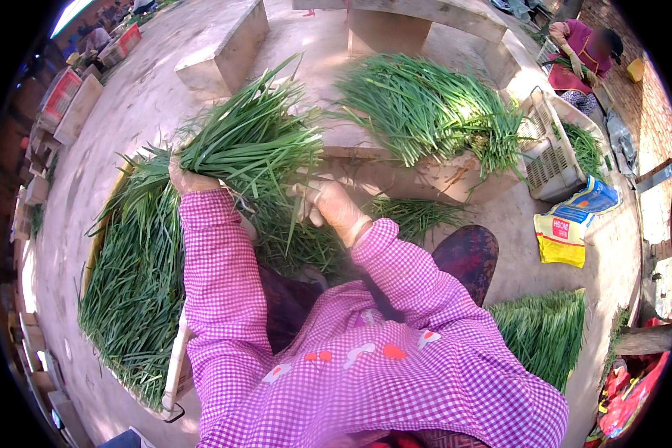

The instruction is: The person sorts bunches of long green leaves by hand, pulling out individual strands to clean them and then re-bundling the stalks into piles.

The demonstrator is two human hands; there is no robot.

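My left hand (193, 179), in a thin pale glove, is closed around a thick bunch of Chinese chives (252, 140). The bunch fans out to the right, its long green leaves spread. Just below its right end is my gloved right hand (336, 207), fingers curled close to some hanging leaves. Whether those fingers pinch a leaf cannot be made out. On the left, beside my left arm, a crate (173, 358) is heaped with more chives (140, 280). Loose leaves (297, 235) lie on the ground between my legs.
A large chive pile (425, 112) rests on a low concrete slab (425, 176) ahead. Right of it are a plastic crate (543, 140) and a yellow-blue printed bag (565, 229). More chives (543, 330) stand at my right side. Another person (582, 61) handles greens at upper right.
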